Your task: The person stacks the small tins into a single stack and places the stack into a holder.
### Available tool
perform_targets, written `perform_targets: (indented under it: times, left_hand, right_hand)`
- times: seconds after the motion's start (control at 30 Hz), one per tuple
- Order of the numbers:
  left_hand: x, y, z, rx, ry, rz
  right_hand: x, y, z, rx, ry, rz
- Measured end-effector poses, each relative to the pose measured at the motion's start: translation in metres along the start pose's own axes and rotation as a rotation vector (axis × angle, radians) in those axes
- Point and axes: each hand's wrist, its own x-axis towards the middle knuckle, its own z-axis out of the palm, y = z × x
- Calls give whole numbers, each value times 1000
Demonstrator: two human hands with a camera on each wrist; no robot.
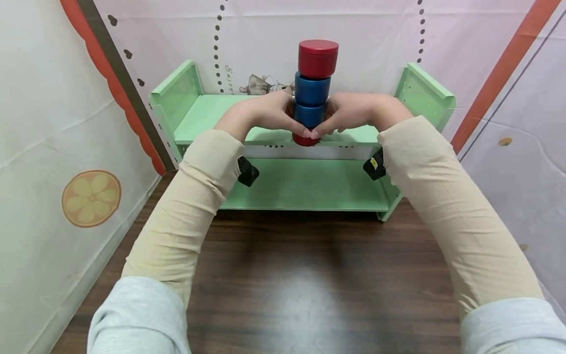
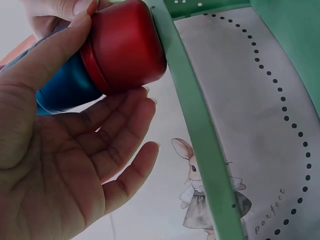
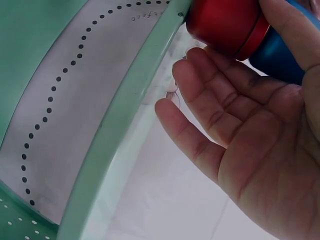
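Observation:
A column of round metal tins stands upright at the upper shelf in the head view. From the top come a red tin (image 1: 318, 60), a blue tin (image 1: 312, 89), another blue tin (image 1: 308, 116) and a red tin (image 1: 305, 140). My left hand (image 1: 275, 114) and right hand (image 1: 353, 111) grip the lower part from both sides, thumbs meeting in front. In the left wrist view, fingers curve beneath the bottom red tin (image 2: 129, 47), which lies right at the shelf's edge. The right wrist view shows the other palm curved around that side.
The green two-tier shelf (image 1: 305, 184) has raised end panels, the left one (image 1: 177, 98) and the right one (image 1: 424, 93). Behind it hangs a printed white cloth (image 1: 371, 44). Dark wooden flooring (image 1: 287, 275) spreads in front. Black wrist cameras hang below both wrists.

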Motion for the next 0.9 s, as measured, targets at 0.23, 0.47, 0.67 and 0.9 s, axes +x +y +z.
perform_targets:
  times: [0.23, 0.47, 0.67, 0.9]
  left_hand:
    - [1, -8, 5, -44, 42, 22]
    - [3, -15, 10, -28, 148, 36]
    - [5, -20, 15, 23, 254, -16]
    - [6, -26, 18, 41, 292, -38]
  right_hand:
    - [3, 6, 6, 14, 67, -19]
    - [6, 18, 15, 61, 173, -76]
    - [10, 25, 23, 75, 272, -124]
    - [14, 29, 34, 82, 405, -139]
